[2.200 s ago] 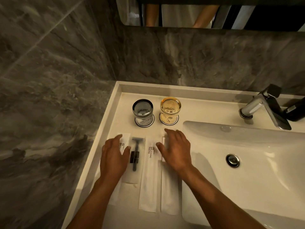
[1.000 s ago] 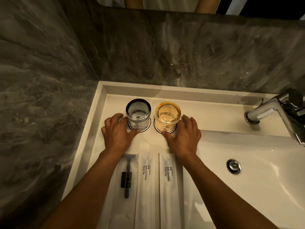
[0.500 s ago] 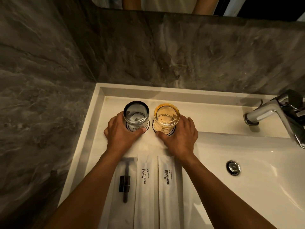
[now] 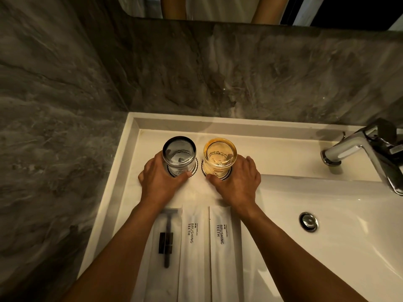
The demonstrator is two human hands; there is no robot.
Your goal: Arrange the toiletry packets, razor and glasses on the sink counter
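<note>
left hand wrapped round grey glass | right hand wrapped round amber glass | slide both level, rims matched, left of faucet, coasters underneath

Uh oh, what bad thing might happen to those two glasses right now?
The grey glass and the amber glass stand very close, so sliding them with the left hand and right hand might clink them together. Each sits on a small coaster, so a push low down could tip one. The basin starts just right of the amber glass, so it might slide in.
</note>
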